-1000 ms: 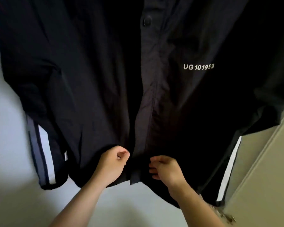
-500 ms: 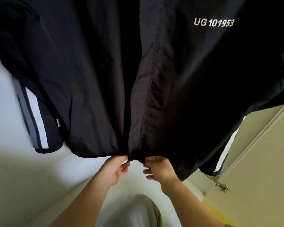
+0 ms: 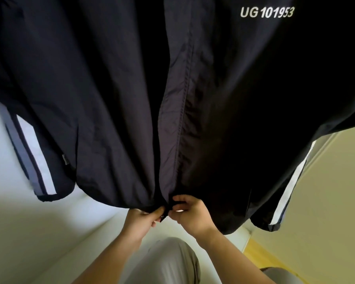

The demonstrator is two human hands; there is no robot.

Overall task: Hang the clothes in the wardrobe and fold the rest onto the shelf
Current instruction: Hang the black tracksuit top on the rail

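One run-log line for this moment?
jacket: hanging | left hand: pinches hem at front opening | right hand: pinches hem opposite side | step: likely starting zip

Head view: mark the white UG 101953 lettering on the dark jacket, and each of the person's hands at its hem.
white UG 101953 lettering [image 3: 266, 12], head view, middle of the print.
left hand [image 3: 143, 220], head view, back of the hand.
right hand [image 3: 190, 214], head view, back of the hand.

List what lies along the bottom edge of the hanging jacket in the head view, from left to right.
Sleeve with grey and white stripes → left hand → right hand, both pinching the hem of the jacket at its front opening → sleeve with a white stripe → cream panel.
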